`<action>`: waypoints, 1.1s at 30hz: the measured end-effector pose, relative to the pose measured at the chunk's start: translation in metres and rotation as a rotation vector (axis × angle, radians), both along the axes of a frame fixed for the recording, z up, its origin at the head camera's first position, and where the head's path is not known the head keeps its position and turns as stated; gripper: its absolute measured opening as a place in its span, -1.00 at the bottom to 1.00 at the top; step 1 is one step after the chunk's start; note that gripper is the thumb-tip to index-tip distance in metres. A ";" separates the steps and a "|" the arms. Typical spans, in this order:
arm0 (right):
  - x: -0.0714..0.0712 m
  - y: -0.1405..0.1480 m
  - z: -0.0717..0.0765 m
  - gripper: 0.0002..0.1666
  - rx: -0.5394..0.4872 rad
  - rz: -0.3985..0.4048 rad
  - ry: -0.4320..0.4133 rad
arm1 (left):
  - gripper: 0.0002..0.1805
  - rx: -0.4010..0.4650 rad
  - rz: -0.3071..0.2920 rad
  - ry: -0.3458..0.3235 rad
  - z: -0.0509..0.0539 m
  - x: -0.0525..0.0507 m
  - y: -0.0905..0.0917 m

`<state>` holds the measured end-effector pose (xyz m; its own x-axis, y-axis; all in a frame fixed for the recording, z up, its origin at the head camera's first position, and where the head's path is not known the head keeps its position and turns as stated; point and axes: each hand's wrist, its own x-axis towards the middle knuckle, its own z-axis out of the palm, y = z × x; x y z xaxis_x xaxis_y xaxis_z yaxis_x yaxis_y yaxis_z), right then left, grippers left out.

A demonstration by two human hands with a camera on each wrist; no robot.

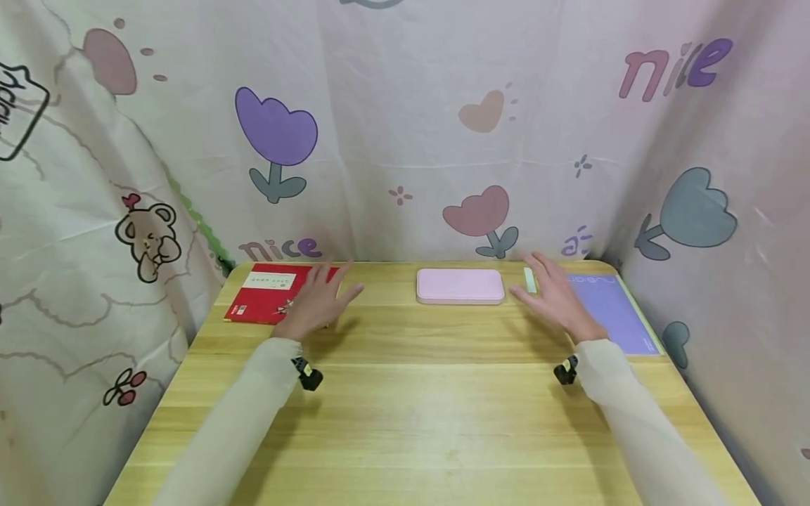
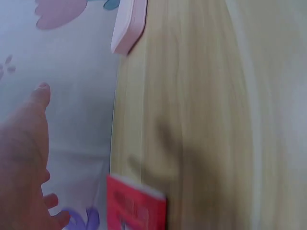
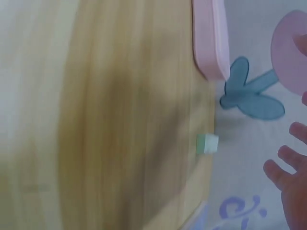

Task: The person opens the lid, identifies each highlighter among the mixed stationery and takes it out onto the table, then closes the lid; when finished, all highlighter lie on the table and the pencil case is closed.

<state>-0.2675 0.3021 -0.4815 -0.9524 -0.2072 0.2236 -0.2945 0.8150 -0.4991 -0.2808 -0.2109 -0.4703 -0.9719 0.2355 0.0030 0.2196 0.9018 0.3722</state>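
My left hand hovers over the right part of a red book, fingers spread and holding nothing. In the left wrist view a corner of that red book shows below the hand. My right hand is held above the table near a small pale green and white block, possibly an eraser, its fingers spread too. Between the hands, at the back edge, lies a pink rounded box. A purple notebook lies under and right of the right hand, which partly hides it.
The wooden table reaches back to a patterned curtain, which also hangs at both sides. Each wrist wears a small black camera, one on the left and one on the right.
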 end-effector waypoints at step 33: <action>-0.036 -0.050 -0.041 -0.20 -0.150 0.122 -0.161 | -0.34 0.288 -0.321 -0.097 -0.050 -0.043 0.143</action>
